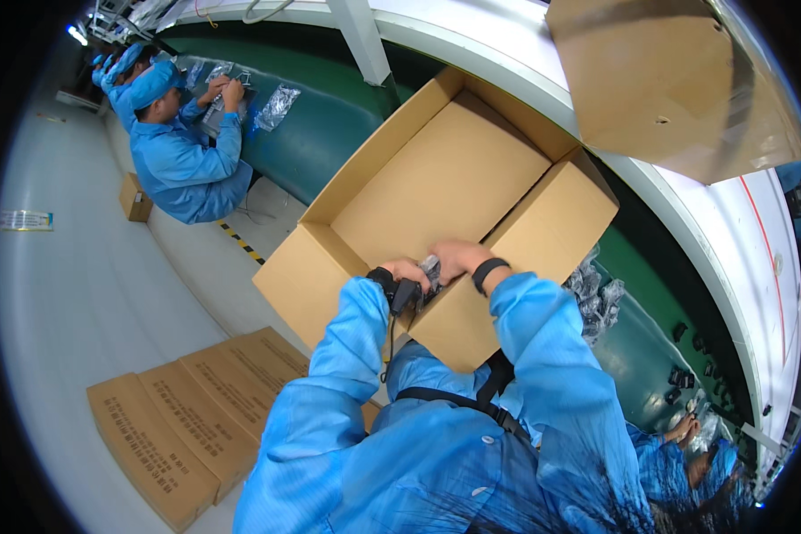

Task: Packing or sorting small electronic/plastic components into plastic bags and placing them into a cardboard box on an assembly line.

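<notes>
Gripping a small clear plastic bag (431, 270) with a dark part inside, both hands met at the near rim of the open cardboard box (445, 182). The left hand (407, 274) had its fingers closed on the bag's near end, a black wrist strap and cord hanging just below them; the right hand (457, 257) pinched the far end, fingers curled tight. The bag sat between the fingertips, right over the box's near flap (458, 325). The bag looked slippery, so it could slide out and drop outside the rim onto the floor, or the dangling cord could snag on the flap edge. Beyond the fingers the box floor lay bare and roomy. To the right of the fingers, more bagged parts (594, 298) lay on the green conveyor (636, 343), close to the box's side flap.
</notes>
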`<state>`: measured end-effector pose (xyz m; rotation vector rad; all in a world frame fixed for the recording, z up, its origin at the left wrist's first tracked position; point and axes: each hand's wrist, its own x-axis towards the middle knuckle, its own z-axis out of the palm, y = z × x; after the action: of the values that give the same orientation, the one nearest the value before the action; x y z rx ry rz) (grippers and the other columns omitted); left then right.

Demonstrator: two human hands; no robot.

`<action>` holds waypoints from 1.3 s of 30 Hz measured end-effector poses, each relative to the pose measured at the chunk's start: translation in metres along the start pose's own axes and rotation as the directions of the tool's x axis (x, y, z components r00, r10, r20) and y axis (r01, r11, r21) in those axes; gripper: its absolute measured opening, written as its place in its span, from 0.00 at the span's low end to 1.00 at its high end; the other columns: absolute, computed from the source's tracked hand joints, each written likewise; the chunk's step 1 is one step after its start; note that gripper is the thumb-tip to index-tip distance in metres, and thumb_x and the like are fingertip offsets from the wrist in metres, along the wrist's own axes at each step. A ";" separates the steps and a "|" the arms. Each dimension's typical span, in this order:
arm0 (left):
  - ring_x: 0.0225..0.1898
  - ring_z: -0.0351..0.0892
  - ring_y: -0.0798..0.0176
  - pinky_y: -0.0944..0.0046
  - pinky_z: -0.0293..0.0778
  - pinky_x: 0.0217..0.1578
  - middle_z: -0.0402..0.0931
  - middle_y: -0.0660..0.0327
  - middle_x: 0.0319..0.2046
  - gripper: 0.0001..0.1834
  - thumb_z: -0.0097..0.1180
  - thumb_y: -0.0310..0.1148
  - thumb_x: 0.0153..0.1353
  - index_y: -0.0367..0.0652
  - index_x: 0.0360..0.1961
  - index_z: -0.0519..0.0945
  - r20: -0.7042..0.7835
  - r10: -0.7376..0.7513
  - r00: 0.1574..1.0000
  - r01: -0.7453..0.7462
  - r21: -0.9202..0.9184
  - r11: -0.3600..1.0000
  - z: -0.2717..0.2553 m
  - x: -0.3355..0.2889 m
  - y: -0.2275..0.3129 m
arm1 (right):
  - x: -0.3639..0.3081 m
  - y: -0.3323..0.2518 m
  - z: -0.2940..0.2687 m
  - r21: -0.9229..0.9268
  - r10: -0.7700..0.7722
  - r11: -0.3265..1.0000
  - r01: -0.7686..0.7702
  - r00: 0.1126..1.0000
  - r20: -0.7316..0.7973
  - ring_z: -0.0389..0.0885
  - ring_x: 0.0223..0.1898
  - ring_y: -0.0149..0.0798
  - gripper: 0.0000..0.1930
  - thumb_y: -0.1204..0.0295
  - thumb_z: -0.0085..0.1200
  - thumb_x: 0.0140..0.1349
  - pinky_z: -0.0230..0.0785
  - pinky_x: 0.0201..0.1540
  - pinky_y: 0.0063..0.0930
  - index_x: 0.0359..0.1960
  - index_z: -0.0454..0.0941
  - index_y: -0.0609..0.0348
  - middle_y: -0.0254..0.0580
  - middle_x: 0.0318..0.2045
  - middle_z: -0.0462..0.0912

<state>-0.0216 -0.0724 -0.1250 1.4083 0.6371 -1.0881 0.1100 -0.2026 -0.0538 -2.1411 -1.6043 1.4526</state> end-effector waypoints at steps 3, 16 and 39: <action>0.40 0.82 0.60 0.64 0.77 0.43 0.83 0.57 0.41 0.14 0.62 0.31 0.52 0.39 0.40 0.84 0.170 0.254 0.952 -0.295 0.287 0.912 -0.040 0.017 -0.043 | 0.008 -0.028 0.010 -0.167 0.021 0.984 -0.062 0.971 -0.238 0.83 0.45 0.53 0.18 0.71 0.65 0.45 0.75 0.47 0.44 0.42 0.84 0.57 0.54 0.40 0.85; 0.27 0.77 0.73 0.73 0.67 0.26 0.82 0.64 0.28 0.18 0.65 0.40 0.58 0.34 0.39 0.82 -0.489 0.378 0.786 -0.517 -0.183 0.837 0.036 -0.205 0.083 | -0.250 0.043 0.046 0.675 0.392 0.581 0.454 0.571 -0.721 0.72 0.32 0.31 0.10 0.83 0.46 0.47 0.67 0.35 0.28 0.33 0.74 0.62 0.36 0.26 0.74; 0.43 0.79 0.72 0.70 0.74 0.39 0.80 0.68 0.44 0.11 0.57 0.37 0.68 0.49 0.49 0.80 -0.064 0.526 0.848 -0.525 0.030 0.850 0.455 0.248 0.354 | -0.438 0.352 0.377 0.866 0.950 0.307 0.395 -0.183 -0.253 0.78 0.50 0.53 0.34 0.71 0.63 0.51 0.72 0.53 0.40 0.63 0.66 0.57 0.54 0.54 0.77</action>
<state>0.2814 -0.6222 -0.1288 1.5166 0.2593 -0.6041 0.0860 -0.8649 -0.1875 -1.8199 0.6588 -0.0404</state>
